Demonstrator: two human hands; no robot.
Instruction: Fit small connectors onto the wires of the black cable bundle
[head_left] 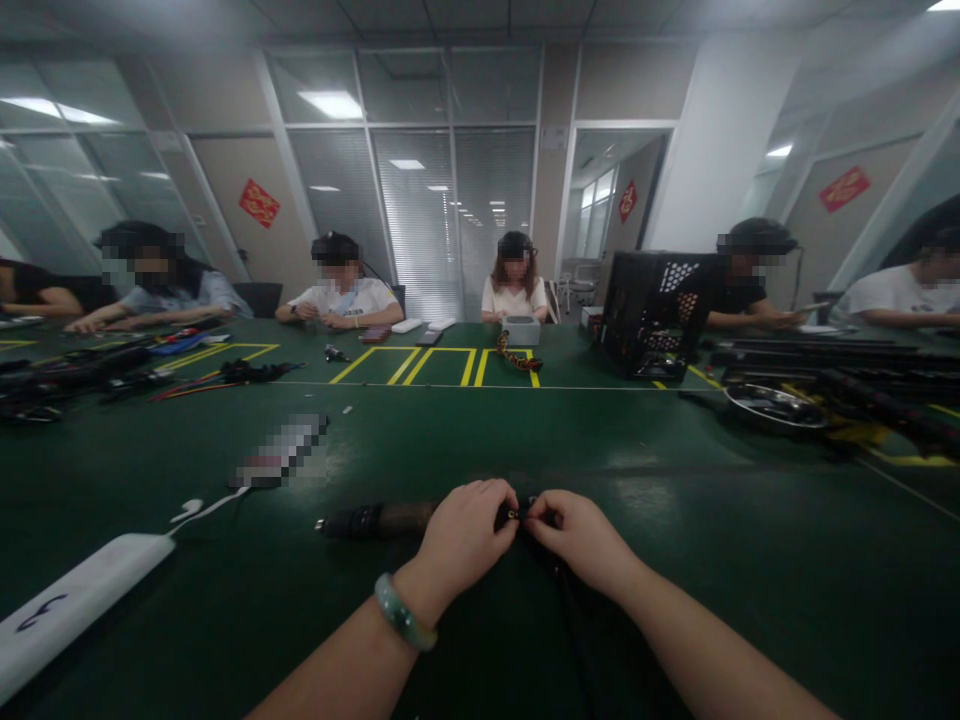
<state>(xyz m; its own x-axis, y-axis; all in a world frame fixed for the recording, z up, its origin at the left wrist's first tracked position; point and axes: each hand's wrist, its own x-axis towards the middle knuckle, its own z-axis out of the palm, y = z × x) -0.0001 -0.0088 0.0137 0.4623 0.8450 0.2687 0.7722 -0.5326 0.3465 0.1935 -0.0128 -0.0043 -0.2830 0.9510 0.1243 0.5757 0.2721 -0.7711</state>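
Note:
A dark electric screwdriver (397, 519) lies on the green table, its metal tip pointing left. My left hand (469, 530), with a green bangle at the wrist, is closed around the tool's right end. Close beside it, my right hand (576, 535) is closed in a pinch on a small dark cable end. A small gold-coloured ring shows between the fingertips of both hands. From there a black cable (574, 625) runs down toward the table's near side. Fingers hide most of the spot where the cable and the tool meet.
A white power strip (82, 610) lies at left, with a white cord to a phone (281, 450). A black computer case (652, 315) stands at the far right near a metal bowl (776, 408). Cable bundles (75, 375) lie left. Several people sit across the table.

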